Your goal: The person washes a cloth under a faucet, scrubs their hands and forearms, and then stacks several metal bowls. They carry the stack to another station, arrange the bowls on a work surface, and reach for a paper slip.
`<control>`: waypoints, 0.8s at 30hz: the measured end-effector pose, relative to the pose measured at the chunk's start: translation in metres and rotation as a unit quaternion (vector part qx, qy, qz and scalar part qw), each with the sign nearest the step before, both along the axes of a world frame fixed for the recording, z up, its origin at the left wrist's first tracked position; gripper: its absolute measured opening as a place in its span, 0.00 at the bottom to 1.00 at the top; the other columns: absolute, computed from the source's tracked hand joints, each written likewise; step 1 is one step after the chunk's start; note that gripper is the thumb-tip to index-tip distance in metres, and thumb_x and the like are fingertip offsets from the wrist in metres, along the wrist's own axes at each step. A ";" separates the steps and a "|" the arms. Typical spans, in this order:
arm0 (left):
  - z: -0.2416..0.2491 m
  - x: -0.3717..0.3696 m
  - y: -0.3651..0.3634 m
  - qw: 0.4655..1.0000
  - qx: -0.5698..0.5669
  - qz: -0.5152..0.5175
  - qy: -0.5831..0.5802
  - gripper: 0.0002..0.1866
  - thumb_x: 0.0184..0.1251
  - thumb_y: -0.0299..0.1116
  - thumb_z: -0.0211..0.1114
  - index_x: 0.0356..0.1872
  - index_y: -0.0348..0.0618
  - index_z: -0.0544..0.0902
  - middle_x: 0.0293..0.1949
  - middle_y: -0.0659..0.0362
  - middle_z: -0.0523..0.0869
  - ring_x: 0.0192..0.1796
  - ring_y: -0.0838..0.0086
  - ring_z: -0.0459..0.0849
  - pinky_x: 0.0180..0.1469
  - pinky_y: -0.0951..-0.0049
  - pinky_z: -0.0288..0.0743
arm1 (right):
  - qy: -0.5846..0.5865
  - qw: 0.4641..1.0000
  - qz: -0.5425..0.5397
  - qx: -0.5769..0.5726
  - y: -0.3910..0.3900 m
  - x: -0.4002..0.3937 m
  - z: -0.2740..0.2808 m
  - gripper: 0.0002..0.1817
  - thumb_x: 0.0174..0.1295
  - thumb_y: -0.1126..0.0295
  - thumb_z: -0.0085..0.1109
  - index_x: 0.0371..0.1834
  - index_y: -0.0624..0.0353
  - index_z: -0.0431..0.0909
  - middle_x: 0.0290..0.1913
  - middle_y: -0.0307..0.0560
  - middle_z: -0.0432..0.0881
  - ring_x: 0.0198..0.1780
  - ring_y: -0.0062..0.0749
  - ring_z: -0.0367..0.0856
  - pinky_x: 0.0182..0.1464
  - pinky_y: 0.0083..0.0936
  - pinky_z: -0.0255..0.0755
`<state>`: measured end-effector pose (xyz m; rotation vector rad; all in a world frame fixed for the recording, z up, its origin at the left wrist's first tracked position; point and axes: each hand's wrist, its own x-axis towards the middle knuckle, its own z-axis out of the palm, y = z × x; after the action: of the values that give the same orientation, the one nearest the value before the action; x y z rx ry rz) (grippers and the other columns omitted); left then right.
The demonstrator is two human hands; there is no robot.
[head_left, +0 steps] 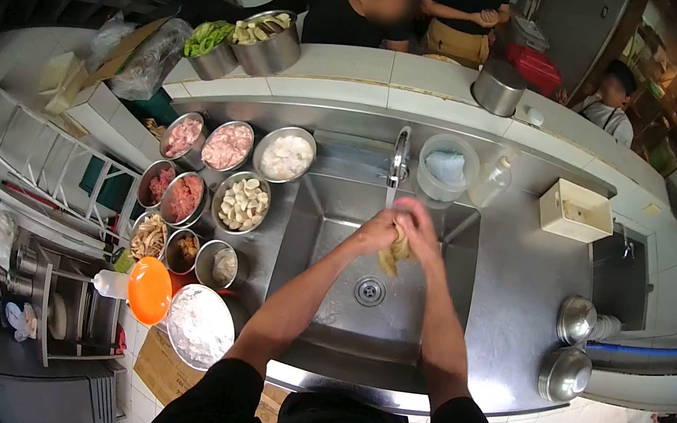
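Note:
Both hands are together over the steel sink [345,297], just in front of the faucet [399,160]. Water runs from the spout near my fingers. My left hand [376,231] is closed on a limp, yellowish cloth [389,260] that hangs below the hands. My right hand [418,228] grips the same cloth from the other side, its fingers slightly blurred. Beneath the cloth is the round drain [369,291]. Behind the sink stand a clear plastic tub [435,185] with a pale blue item inside and a clear bottle [493,180].
Left of the sink stand several steel bowls with minced meat [184,197], white chunks [244,204] and mushrooms [150,235]. A bowl of white powder [200,326] and an orange plate [150,290] are nearer me. Upturned bowls [564,373] lie right. People stand beyond the tiled ledge [330,75].

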<state>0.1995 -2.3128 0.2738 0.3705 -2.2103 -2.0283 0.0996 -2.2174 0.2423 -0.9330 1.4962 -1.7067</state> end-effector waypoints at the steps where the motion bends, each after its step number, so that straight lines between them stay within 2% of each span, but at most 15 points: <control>1: -0.014 0.003 0.000 0.996 -0.046 0.045 0.065 0.09 0.53 0.19 0.50 0.28 0.38 0.79 0.25 0.63 0.78 0.32 0.78 0.75 0.35 0.76 0.70 | -0.068 0.997 0.039 -0.009 0.000 0.007 -0.027 0.23 0.54 0.65 0.63 0.52 0.58 0.69 0.50 0.44 0.72 0.50 0.29 0.71 0.49 0.27 0.69; 2: -0.022 0.010 -0.002 0.995 -0.051 0.046 0.067 0.09 0.53 0.19 0.50 0.28 0.38 0.79 0.25 0.63 0.78 0.32 0.78 0.75 0.35 0.76 0.70 | -0.125 0.990 0.030 0.053 0.006 0.024 -0.043 0.24 0.54 0.62 0.63 0.52 0.59 0.69 0.48 0.43 0.74 0.48 0.28 0.72 0.48 0.27 0.70; 3: -0.030 0.020 -0.005 0.991 -0.010 0.126 0.045 0.08 0.53 0.19 0.50 0.26 0.38 0.78 0.25 0.63 0.77 0.32 0.79 0.74 0.34 0.76 0.69 | -0.181 0.976 0.021 0.116 0.008 0.041 -0.052 0.25 0.53 0.59 0.63 0.52 0.60 0.70 0.46 0.43 0.75 0.47 0.28 0.73 0.48 0.26 0.70; 4: -0.033 0.029 -0.010 0.978 0.033 0.206 0.023 0.08 0.53 0.19 0.50 0.24 0.38 0.77 0.24 0.63 0.76 0.31 0.80 0.73 0.34 0.77 0.68 | -0.032 0.977 0.072 0.199 0.007 0.054 -0.044 0.25 0.53 0.59 0.63 0.49 0.62 0.72 0.43 0.43 0.77 0.44 0.27 0.75 0.48 0.26 0.70; 5: -0.027 0.038 -0.013 0.977 0.030 0.211 0.023 0.08 0.53 0.19 0.50 0.24 0.38 0.77 0.24 0.63 0.76 0.31 0.80 0.73 0.34 0.77 0.68 | 0.117 0.947 0.120 0.276 0.007 0.064 -0.034 0.24 0.52 0.58 0.63 0.46 0.63 0.74 0.41 0.44 0.79 0.41 0.26 0.76 0.47 0.25 0.71; 6: -0.017 0.051 -0.012 0.973 0.052 0.218 0.061 0.08 0.53 0.17 0.50 0.23 0.38 0.76 0.24 0.64 0.76 0.31 0.80 0.73 0.34 0.78 0.68 | 0.116 0.946 0.126 0.274 0.006 0.068 -0.046 0.24 0.52 0.58 0.63 0.46 0.63 0.74 0.41 0.44 0.79 0.41 0.26 0.76 0.47 0.25 0.71; 8: -0.012 0.076 -0.008 0.964 0.072 0.235 0.098 0.08 0.53 0.16 0.49 0.23 0.38 0.76 0.24 0.64 0.76 0.31 0.81 0.73 0.35 0.79 0.68 | 0.064 0.910 0.154 0.380 -0.005 0.066 -0.092 0.23 0.48 0.60 0.65 0.43 0.64 0.76 0.37 0.45 0.81 0.38 0.29 0.79 0.44 0.27 0.72; 11: -0.032 0.121 0.007 0.980 -0.029 0.196 0.019 0.10 0.53 0.14 0.48 0.26 0.38 0.77 0.27 0.64 0.78 0.34 0.80 0.75 0.40 0.79 0.69 | 0.093 0.975 0.125 0.162 -0.053 0.032 -0.247 0.20 0.44 0.64 0.65 0.39 0.63 0.78 0.37 0.50 0.82 0.38 0.36 0.80 0.41 0.30 0.74; 13: -0.093 0.153 0.014 0.981 -0.041 0.188 -0.034 0.11 0.53 0.13 0.48 0.27 0.37 0.77 0.28 0.64 0.79 0.35 0.79 0.76 0.42 0.79 0.70 | 0.241 0.887 0.191 0.344 -0.080 0.016 -0.144 0.15 0.41 0.69 0.62 0.34 0.62 0.80 0.36 0.52 0.82 0.37 0.41 0.81 0.39 0.32 0.74; 14: -0.136 0.168 0.019 0.978 -0.028 0.201 -0.040 0.11 0.52 0.13 0.49 0.32 0.38 0.77 0.32 0.63 0.80 0.37 0.79 0.77 0.43 0.78 0.70 | 0.238 0.887 0.190 0.346 -0.097 0.011 -0.116 0.15 0.41 0.69 0.62 0.34 0.62 0.80 0.36 0.52 0.82 0.37 0.41 0.81 0.39 0.32 0.74; 16: -0.166 0.169 0.026 0.978 -0.011 0.203 -0.047 0.14 0.52 0.14 0.51 0.37 0.39 0.78 0.36 0.62 0.80 0.40 0.79 0.77 0.45 0.77 0.71 | 0.439 0.684 0.405 0.418 -0.114 0.010 -0.077 0.14 0.40 0.70 0.58 0.32 0.62 0.81 0.38 0.56 0.82 0.38 0.42 0.81 0.40 0.34 0.74; 18: -0.172 0.148 0.032 0.940 -0.054 0.316 -0.120 0.25 0.49 0.17 0.59 0.52 0.43 0.71 0.42 0.56 0.79 0.48 0.70 0.77 0.51 0.73 0.70 | 0.441 0.662 0.402 0.454 -0.093 0.033 -0.002 0.17 0.40 0.70 0.57 0.36 0.64 0.80 0.40 0.57 0.81 0.41 0.43 0.81 0.42 0.36 0.74; 20: -0.140 0.104 0.031 0.925 -0.158 0.345 0.021 0.32 0.47 0.17 0.61 0.58 0.42 0.63 0.50 0.51 0.75 0.55 0.65 0.74 0.56 0.71 0.67 | 0.441 0.639 0.396 0.490 -0.085 0.044 0.014 0.19 0.40 0.69 0.56 0.39 0.65 0.80 0.43 0.58 0.80 0.44 0.43 0.80 0.44 0.38 0.74; 22: -0.108 0.061 0.027 0.943 -0.045 0.305 0.125 0.32 0.47 0.18 0.62 0.57 0.39 0.64 0.51 0.52 0.75 0.56 0.66 0.73 0.59 0.72 0.64 | 0.482 0.665 0.354 0.448 -0.080 0.046 -0.006 0.19 0.41 0.69 0.58 0.39 0.65 0.80 0.43 0.58 0.80 0.46 0.44 0.80 0.44 0.40 0.74; 24: -0.111 0.031 0.008 0.949 -0.080 0.268 0.146 0.27 0.47 0.20 0.63 0.53 0.39 0.69 0.48 0.54 0.77 0.53 0.70 0.75 0.56 0.73 0.67 | 0.489 0.642 0.359 0.469 -0.064 0.039 0.035 0.17 0.42 0.70 0.57 0.39 0.64 0.80 0.40 0.60 0.80 0.43 0.49 0.80 0.43 0.38 0.74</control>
<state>0.2307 -2.3044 0.1624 0.5416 -1.8236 -1.4995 0.1389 -2.2813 0.2776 -1.5578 1.8532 0.3786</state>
